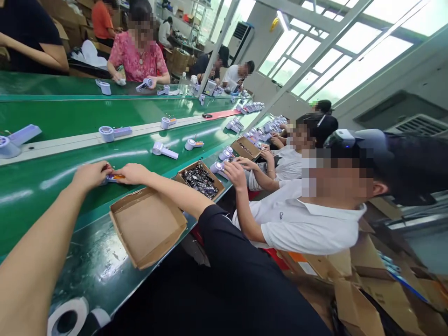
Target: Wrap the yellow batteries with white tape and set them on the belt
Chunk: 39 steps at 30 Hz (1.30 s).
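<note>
My left hand (90, 176) and my right hand (135, 175) meet over the green belt, their fingers closed around a lavender handheld fan body (115, 178). An orange piece shows in its handle near my right fingers. Much of this fan body is hidden by the hands. Just beyond, another fan body (164, 150) lies on the belt, and a smaller-looking one (193, 144) with an orange piece is to its right. Below my right forearm sits a shallow cardboard box (145, 228) with nothing visible inside.
A cardboard box (200, 179) of small dark, shiny parts stands beside my right forearm. White tape rolls (68, 318) lie at the near left. More fan bodies (111, 133) line the pale centre strip. A co-worker in a white shirt (301, 219) sits close on my right.
</note>
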Available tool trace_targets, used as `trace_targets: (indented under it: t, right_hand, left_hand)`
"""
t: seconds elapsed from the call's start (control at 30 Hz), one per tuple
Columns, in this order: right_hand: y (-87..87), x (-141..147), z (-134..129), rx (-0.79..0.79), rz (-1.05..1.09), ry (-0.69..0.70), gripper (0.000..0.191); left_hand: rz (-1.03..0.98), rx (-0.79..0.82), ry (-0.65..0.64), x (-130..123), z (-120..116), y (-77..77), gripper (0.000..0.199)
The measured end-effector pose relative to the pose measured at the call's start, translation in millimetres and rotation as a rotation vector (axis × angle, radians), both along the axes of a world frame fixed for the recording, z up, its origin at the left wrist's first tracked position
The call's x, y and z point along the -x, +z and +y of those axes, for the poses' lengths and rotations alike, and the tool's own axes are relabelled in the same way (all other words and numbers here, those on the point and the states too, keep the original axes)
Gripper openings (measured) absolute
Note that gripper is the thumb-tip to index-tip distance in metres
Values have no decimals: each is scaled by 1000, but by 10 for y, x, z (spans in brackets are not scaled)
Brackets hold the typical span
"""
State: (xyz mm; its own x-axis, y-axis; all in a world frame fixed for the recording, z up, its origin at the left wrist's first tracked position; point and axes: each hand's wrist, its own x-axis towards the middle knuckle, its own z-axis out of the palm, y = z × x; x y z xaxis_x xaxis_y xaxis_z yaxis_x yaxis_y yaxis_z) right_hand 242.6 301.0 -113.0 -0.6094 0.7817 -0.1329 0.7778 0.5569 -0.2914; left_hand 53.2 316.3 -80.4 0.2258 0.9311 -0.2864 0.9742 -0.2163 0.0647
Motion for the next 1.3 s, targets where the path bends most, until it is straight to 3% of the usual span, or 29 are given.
trace_targets:
  t: [0.13, 0.43, 0.63, 1.0, 1.07, 1.13, 1.23, 1.3]
  right_hand:
    - [74, -67, 29, -33, 41, 145, 37]
    - [155, -316, -148, -41, -8, -25, 33]
    - [72, -150, -224, 3, -249, -63, 48]
    - [213, -115, -239, 22, -329, 66, 42]
    - [188, -153, -239, 6, -330, 51, 44]
    - [147, -202, -252, -2, -325, 39, 45]
    - [72, -270, -254, -10, -317, 37, 46]
    - [23, -303, -227, -12, -317, 37, 46]
  left_hand:
    - [-9, -16, -20, -85, -44, -1, 32]
    - [-174, -5, -7, -174, -71, -189, 28]
    - [-240, -12, -7, -224, -57, -317, 29]
    - [-306, -27, 35, -423, -333, -27, 23]
    - [-308, -68, 45, -226, -389, 51, 31]
    - [-280, -110, 96, 235, -491, 173, 44]
    - [-166, -134, 283, 1368, -754, 405, 57]
    - [-69, -135, 431, 2188, -1010, 540, 79]
